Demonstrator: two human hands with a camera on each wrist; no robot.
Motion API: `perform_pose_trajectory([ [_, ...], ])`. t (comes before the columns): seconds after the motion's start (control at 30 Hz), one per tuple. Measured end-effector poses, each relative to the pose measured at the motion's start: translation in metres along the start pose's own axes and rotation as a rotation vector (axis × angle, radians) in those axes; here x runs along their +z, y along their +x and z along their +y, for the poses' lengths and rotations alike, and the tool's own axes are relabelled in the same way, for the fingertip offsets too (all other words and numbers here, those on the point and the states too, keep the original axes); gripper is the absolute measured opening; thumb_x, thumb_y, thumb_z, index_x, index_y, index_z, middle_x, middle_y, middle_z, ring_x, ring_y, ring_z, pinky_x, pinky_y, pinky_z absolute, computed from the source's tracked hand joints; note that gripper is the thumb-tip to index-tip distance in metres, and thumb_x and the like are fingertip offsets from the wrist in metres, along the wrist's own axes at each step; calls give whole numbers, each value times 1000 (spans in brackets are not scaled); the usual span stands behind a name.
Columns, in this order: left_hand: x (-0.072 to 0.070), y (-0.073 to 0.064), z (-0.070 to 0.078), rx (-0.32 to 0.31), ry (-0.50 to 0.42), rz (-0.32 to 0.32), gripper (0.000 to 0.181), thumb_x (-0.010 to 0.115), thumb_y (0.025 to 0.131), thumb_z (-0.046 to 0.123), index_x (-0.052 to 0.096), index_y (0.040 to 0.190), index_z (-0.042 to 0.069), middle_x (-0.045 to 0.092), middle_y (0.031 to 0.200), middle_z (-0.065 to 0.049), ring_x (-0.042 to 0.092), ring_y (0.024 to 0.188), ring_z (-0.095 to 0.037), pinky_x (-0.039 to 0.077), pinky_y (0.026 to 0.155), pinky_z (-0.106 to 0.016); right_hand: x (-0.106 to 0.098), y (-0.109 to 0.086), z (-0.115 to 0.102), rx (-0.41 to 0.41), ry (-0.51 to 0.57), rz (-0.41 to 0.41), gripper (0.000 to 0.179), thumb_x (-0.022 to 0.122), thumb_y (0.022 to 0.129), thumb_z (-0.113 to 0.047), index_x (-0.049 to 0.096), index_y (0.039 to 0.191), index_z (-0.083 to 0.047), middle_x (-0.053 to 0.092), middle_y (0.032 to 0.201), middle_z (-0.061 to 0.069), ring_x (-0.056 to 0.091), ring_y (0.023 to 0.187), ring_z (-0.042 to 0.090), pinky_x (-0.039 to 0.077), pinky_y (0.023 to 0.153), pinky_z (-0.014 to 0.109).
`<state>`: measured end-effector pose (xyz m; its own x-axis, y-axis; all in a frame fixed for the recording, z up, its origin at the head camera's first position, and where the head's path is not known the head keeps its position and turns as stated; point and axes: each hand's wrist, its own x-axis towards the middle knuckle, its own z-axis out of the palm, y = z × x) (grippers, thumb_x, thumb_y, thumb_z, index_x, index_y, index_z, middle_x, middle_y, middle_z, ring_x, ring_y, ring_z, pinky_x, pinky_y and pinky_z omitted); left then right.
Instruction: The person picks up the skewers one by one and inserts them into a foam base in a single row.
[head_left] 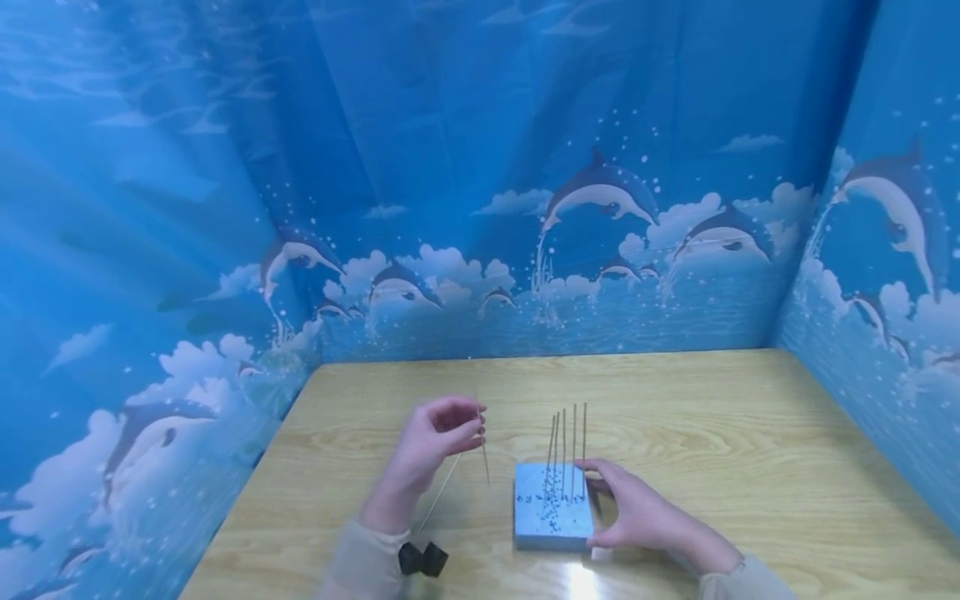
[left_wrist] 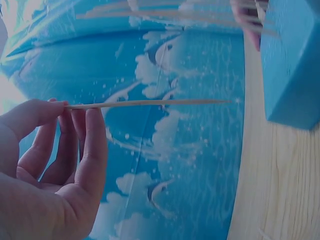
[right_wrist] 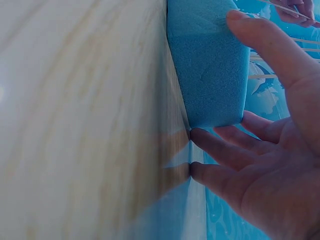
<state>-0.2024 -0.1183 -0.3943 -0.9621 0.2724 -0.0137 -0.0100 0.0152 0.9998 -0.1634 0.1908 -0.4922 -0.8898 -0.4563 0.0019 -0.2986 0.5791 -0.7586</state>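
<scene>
My left hand (head_left: 442, 433) pinches a thin wooden skewer (head_left: 483, 454) between thumb and fingertips. In the left wrist view that skewer (left_wrist: 160, 102) has a pointed tip aimed at the table. To its right, a light blue foam block (head_left: 532, 529) sits on the table, its top marked with many small dark holes. Several skewers (head_left: 564, 446) stand upright in the block. My right hand (head_left: 637, 508) holds the block's right side, thumb at the near corner and fingers toward the far one. In the right wrist view, the thumb (right_wrist: 265, 42) touches the foam's edge.
Another skewer (head_left: 441, 493) lies on the wooden table (head_left: 300, 500) beside my left forearm. Small black pieces (head_left: 422, 559) show at the left sleeve. A blue curtain (head_left: 450, 208) printed with dolphins encloses the table's back and sides.
</scene>
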Motion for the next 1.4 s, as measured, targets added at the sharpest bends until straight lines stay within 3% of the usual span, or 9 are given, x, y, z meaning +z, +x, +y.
perform_pose_trajectory([
  [0.2,18,0,-3,17,-12,-85,31,70,88,2,63,116,-7,71,105,-8,69,92,-18,60,89,-35,0,0,1,-12,-3,7,105,90,60,-33,39,146,-2,45,150,19,55,129,36,36,111,60],
  [0.57,41,4,-14,8,6,-147,27,70,87,2,66,113,-6,72,101,-10,68,88,-14,61,86,-31,2,-2,-1,-4,-9,15,104,90,60,-34,39,146,-3,45,150,19,54,129,37,35,111,62],
  [0.9,50,6,-16,7,50,-118,24,70,88,7,69,112,1,71,107,-13,69,93,-17,60,88,-31,2,1,0,5,4,9,104,90,60,-32,38,147,-5,44,151,19,53,130,38,34,112,62],
  [1.4,54,6,-24,19,40,-130,23,69,88,4,68,110,-2,71,108,-14,69,93,-18,60,88,-30,0,2,0,10,-2,-2,105,90,61,-33,38,147,-5,44,151,19,55,129,36,35,112,62],
])
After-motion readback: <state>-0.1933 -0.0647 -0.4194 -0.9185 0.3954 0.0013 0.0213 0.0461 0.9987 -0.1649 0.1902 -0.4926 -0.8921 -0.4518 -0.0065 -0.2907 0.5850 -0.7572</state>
